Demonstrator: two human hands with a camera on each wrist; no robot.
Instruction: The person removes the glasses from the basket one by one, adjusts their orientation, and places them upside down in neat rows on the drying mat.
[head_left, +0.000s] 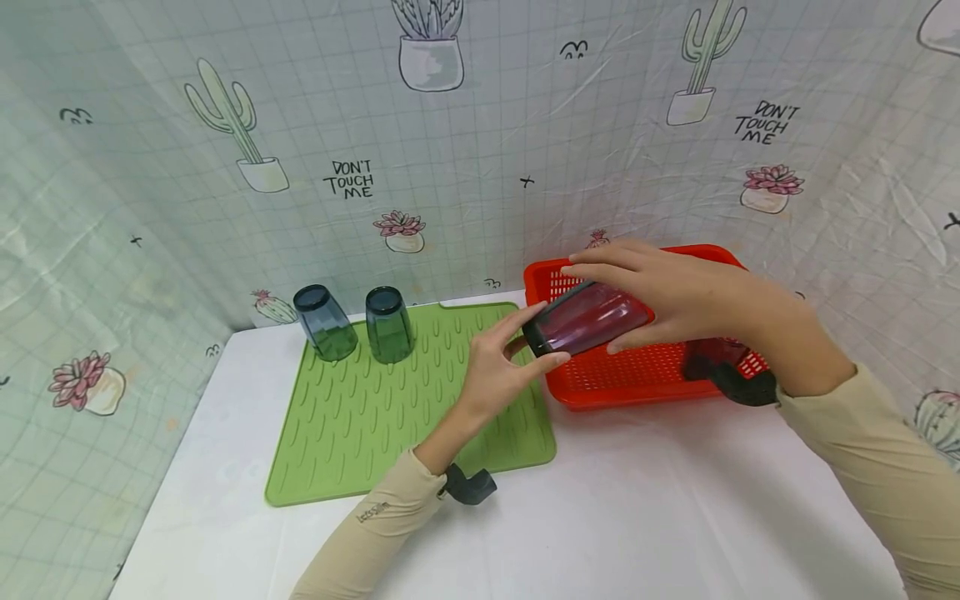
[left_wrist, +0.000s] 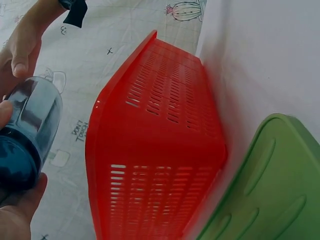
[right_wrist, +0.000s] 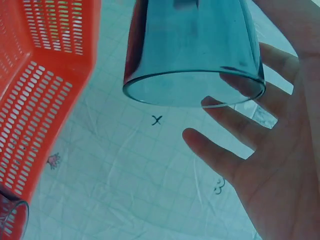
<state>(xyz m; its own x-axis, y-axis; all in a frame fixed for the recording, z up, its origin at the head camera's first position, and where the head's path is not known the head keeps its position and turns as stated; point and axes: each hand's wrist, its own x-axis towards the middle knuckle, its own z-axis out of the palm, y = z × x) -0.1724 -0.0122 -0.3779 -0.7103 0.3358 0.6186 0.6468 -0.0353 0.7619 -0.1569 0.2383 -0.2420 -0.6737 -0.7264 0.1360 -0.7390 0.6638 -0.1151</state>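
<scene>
A grey-blue tinted drinking glass (head_left: 588, 321), looking red against the basket, is tilted sideways in the air. My left hand (head_left: 498, 367) pinches its dark base end between thumb and fingers. Around the wider rim end, my right hand (head_left: 667, 292) is spread, fingers above and thumb below. In the right wrist view the glass rim (right_wrist: 195, 102) overlaps some of the extended right fingers, while the lowest finger lies apart from it. Beneath the right hand is a red plastic basket (head_left: 600, 398) with slotted walls.
A green ribbed drying mat (head_left: 352, 433) lies left of the basket. Two tinted glasses, one (head_left: 326, 323) beside another (head_left: 390, 325), stand upside down at its back left. Another glass (head_left: 708, 354) is in the basket's right end. A cactus-printed cloth (head_left: 465, 150) hangs behind the white table (head_left: 600, 500).
</scene>
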